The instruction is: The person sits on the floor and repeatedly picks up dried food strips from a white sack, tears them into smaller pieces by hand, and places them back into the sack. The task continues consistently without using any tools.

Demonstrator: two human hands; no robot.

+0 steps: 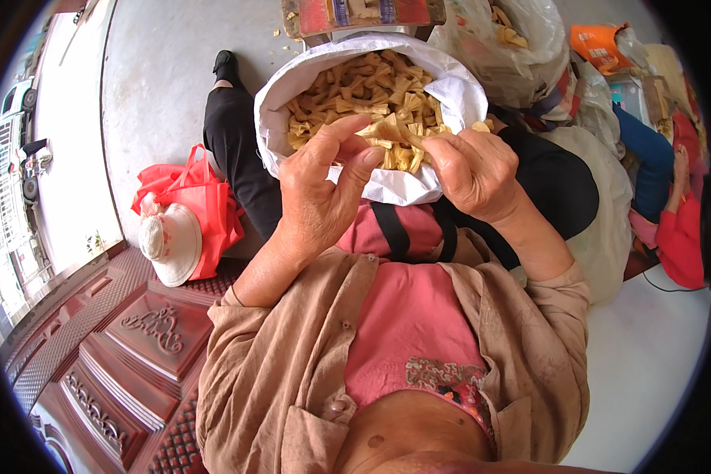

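My right hand (477,169) pinches a pale yellow dried strip (418,139), apparently plant material, between thumb and fingers. Opposite it, my left hand (329,172) has its thumb and forefinger apart, close to the strip's other end; I cannot tell whether they touch it. Both hands are over the near rim of a white woven sack (272,89), its mouth rolled down. Inside lies a heap of similar folded yellow-brown dried pieces (367,83). The sack stands between my knees, and my hands hide part of its near side.
A wooden stool (364,15) stands beyond the sack, with crumbs on the floor nearby. To the right are clear plastic bags (509,59), an orange bag (601,47) and another person's arm (681,178). A red tote bag (219,231) and white hat (178,243) lie left, by a carved door panel (154,326).
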